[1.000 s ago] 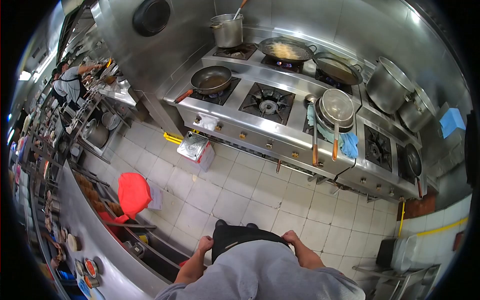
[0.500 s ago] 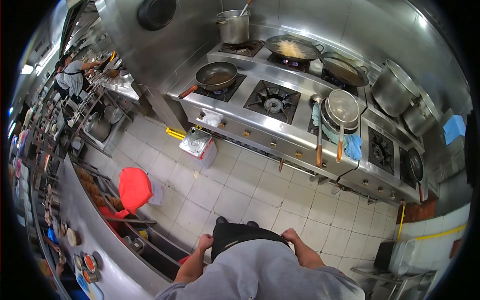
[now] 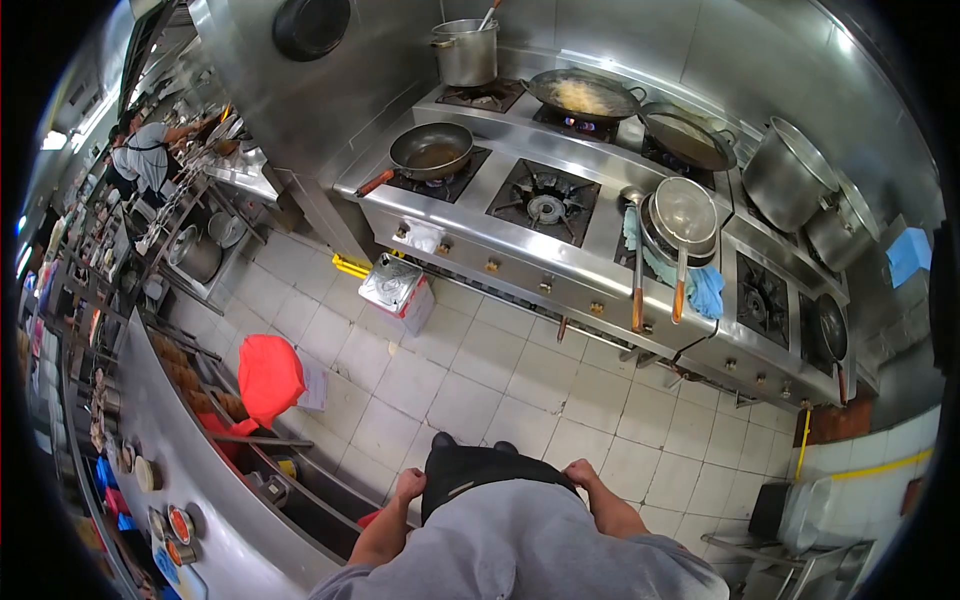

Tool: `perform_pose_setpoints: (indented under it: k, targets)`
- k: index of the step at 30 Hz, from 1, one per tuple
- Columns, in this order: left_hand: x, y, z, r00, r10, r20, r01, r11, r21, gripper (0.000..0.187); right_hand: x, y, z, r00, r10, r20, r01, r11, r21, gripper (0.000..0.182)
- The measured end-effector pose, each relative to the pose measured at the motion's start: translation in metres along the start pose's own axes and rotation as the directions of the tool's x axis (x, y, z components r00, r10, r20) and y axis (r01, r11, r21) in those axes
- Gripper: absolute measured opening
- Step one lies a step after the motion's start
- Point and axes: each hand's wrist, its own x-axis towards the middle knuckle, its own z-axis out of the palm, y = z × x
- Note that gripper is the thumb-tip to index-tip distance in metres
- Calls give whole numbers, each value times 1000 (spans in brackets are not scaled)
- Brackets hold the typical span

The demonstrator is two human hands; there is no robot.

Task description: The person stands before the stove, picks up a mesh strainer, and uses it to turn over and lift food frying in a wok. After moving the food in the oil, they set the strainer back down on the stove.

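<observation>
Nothing has shifted: left hand [image 3: 409, 486] and right hand [image 3: 579, 472] stay clenched on the dark apron [image 3: 480, 478], whose waistband runs left-right.

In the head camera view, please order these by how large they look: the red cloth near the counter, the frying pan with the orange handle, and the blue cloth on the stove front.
1. Red cloth, largest, though it is nearer the camera.
2. Frying pan.
3. Blue cloth, smallest.

Steel stove [image 3: 520, 240] carries frying pan [image 3: 432, 150], stockpot [image 3: 466, 52], wok [image 3: 586, 97], strainer [image 3: 684, 215], blue cloth [image 3: 706, 289].
</observation>
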Motion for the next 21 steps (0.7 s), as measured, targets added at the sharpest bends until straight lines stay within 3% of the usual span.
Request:
perform_pose_setpoints:
  k: [3,7,10,12,14,16,19,21]
  targets:
    - [-9,-2,0,1000,2,17,-2,1000,0,29,2,1,-4,998,50,24,-55,952,300,12]
    - [-7,3,-8,999,7,-48,-8,1000,-27,29,18,-18,-49,999,39,36,-52,678,734,12]
    - [-11,14,-22,997,16,-71,-17,1000,-10,29,18,-44,-116,970,-189,-151,230,530,816,22]
    - [-9,13,-24,998,8,-70,-11,999,-42,30,24,-61,-165,946,-237,-220,275,228,934,30]
    - [-5,11,-27,998,-1,-63,-3,998,-63,30,-4,-95,-210,894,-272,-355,358,-41,933,43]
    - [6,-1,-21,999,-13,-50,9,997,-73,29,-47,-143,-249,893,-198,-403,385,-127,914,52]
    - [24,-15,-13,999,-22,39,25,997,-77,30,-68,-181,-290,859,-217,-464,440,-152,885,58]
    - [40,-17,-15,997,-66,38,72,977,-199,30,-65,-198,-310,854,-178,-490,481,-92,872,54]
